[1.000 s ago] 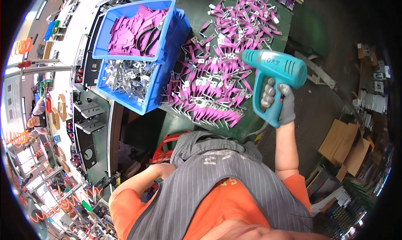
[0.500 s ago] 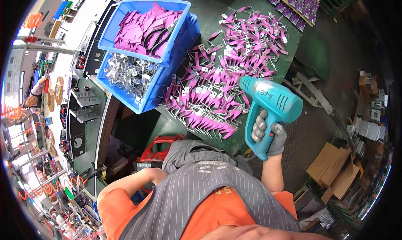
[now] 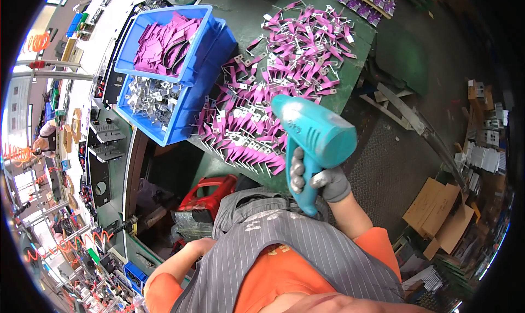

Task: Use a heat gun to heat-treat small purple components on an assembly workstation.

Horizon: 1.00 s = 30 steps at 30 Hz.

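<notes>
The gloved right hand (image 3: 320, 183) grips the teal heat gun (image 3: 313, 139) at centre frame, nozzle toward the purple-sleeved metal parts (image 3: 273, 89). The left hand is hidden behind the apron (image 3: 284, 253) at lower left, so its grip cannot be told.

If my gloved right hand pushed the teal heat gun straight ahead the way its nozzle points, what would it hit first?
Most likely the spread of purple-sleeved metal parts on the green table. The right hand aims the teal heat gun at them; the gap is unclear.

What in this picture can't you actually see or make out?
Head view only:
- Left hand: hidden below the grey striped apron; only the bent left arm shows.
- Nozzle of the teal heat gun held in the gloved right hand: faces away, so its opening is hidden.
- Metal parts in the lower blue bin: too small to identify.
- Benches at the left rim: bent and blurred by the fisheye.
</notes>
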Available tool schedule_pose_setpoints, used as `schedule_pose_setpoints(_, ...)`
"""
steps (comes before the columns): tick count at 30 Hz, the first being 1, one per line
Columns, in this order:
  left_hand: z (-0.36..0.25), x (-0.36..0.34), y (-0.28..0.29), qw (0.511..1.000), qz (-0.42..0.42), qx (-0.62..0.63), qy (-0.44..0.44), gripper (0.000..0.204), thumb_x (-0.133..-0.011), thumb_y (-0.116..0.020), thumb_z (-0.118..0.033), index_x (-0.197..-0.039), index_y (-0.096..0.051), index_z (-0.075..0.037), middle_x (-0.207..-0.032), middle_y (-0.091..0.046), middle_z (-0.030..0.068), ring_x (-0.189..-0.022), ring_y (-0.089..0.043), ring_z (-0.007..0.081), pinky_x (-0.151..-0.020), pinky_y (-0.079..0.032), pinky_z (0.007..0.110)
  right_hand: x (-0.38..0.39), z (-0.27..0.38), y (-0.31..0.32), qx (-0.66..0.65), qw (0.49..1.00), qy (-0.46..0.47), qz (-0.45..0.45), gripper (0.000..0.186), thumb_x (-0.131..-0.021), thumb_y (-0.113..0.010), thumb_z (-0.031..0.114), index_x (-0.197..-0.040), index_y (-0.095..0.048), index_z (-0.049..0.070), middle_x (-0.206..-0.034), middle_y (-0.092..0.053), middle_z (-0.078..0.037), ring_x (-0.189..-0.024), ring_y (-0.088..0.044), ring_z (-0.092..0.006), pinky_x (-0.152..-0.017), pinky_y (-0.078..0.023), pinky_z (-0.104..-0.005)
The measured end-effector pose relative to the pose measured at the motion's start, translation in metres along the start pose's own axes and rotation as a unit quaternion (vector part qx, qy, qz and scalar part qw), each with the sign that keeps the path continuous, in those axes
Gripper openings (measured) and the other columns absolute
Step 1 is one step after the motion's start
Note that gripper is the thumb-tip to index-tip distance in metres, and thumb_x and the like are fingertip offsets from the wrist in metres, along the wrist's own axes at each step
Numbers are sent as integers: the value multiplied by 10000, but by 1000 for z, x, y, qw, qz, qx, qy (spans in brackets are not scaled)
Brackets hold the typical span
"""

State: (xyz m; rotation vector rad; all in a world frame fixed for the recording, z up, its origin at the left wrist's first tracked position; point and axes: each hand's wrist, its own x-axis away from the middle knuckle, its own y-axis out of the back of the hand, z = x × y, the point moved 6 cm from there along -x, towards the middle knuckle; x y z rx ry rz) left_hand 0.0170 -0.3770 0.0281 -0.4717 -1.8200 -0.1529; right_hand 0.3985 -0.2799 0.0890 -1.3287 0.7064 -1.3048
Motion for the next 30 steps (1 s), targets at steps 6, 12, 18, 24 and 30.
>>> schedule_pose_setpoints(6, 12, -6, -20, 997, -75, 16, 19, 377, -680, -629, -335, -973, -654, -99, -972, -627, 188, -917, -602, 337, -739, -482, 411, 0, -33, -4, 146, 982, -110, 41, 554, -585, -658, 24, -1106, -471, -5, -913, -558, -74, -790, -576, -185, -727, -493, -356)
schedule_pose_setpoints(12, -28, 36, 58, 915, -401, -39, 12, 217, -778, -571, -200, -917, -661, -59, -845, -633, 174, -788, -635, 282, -705, -506, 360, -6, -71, -29, 210, 958, -181, 70, 477, -647, -666, 95, -1079, -494, -12, -928, -561, -91, -862, -574, -180, -774, -491, -325)
schedule_pose_setpoints(18, -62, 55, 71, 632, -391, 581, -330, 601, -772, -659, -88, -1291, -368, 1, -1191, -497, 81, -1077, -485, 154, -927, -385, 301, -27, -127, -49, 521, 830, -117, 160, 722, -674, -679, 309, -1222, -340, -17, -1015, -538, -146, -917, -543, -230, -811, -431, -346)
schedule_pose_setpoints(24, -29, 41, 11, 534, -437, 666, -282, 710, -713, -706, -79, -1286, -297, 12, -1102, -506, 73, -981, -506, 145, -834, -425, 290, -43, -231, -74, 715, 667, 46, 204, 689, -683, -639, 349, -1192, -374, -32, -1050, -500, -258, -992, -504, -379, -850, -404, -428)
schedule_pose_setpoints(30, 26, 24, -57, 532, -514, 620, -261, 600, -744, -672, -60, -1245, -350, 14, -1181, -503, 150, -1087, -499, 210, -921, -395, 322, -34, -333, -95, 773, 561, 27, 293, 602, -736, -610, 414, -1131, -432, -5, -1064, -462, -241, -991, -466, -395, -850, -386, -456)
